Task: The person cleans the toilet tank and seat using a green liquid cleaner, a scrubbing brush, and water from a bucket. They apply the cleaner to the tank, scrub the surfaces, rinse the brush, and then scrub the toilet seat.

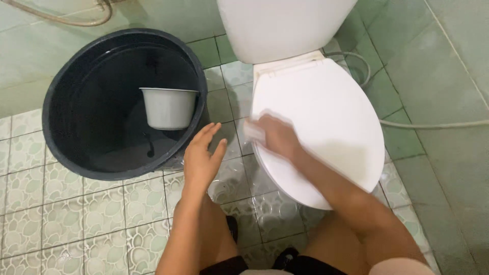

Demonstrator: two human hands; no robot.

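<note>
Tiled bathroom floor, closed toilet lid under my hands.
From the head camera, my right hand grips a blurred pale scrubber on the lid's left edge, mid-wipe; my left hand hovers open beside the black tub holding a grey dipper. Next I'd judge steady strokes across the lid.

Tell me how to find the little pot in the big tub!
Look left of the white toilet for the big round dark tub on the tiled floor. Inside it, near the right rim, sits the little pot. It is the only pale grey thing in there.
</note>
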